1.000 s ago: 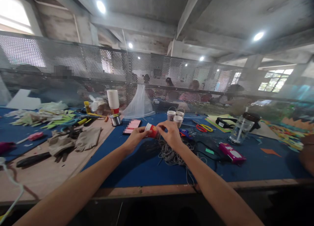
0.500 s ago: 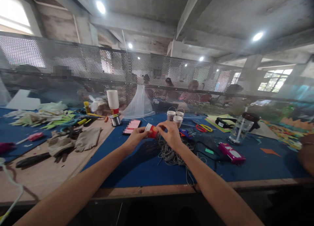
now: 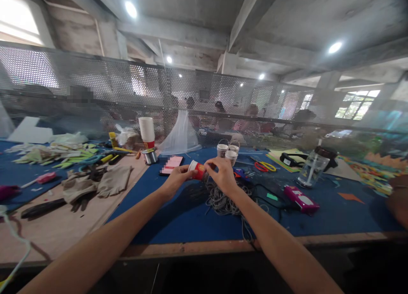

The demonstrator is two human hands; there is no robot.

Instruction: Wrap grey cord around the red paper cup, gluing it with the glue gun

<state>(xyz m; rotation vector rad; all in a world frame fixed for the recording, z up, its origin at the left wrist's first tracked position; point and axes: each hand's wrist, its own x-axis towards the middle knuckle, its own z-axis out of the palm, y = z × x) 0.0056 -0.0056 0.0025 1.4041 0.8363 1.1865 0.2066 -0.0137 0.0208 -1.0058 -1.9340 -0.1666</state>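
Though cluttered, tabletop (image 3: 165, 226) beneath concrete ceiling (image 3: 191, 4).

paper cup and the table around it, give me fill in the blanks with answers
The left hand grips a paper cup with a ____ outer wall.
The tangled cord near the right hand is coloured ____.
The scissors have one red handle loop and one ____ loop.
The gloves lie to the ____ of the phone.
Missing words: red; grey; yellow; left

blue tabletop (image 3: 188, 226): grey cord heap (image 3: 220, 201), scissors (image 3: 265, 166), phone (image 3: 175, 162)
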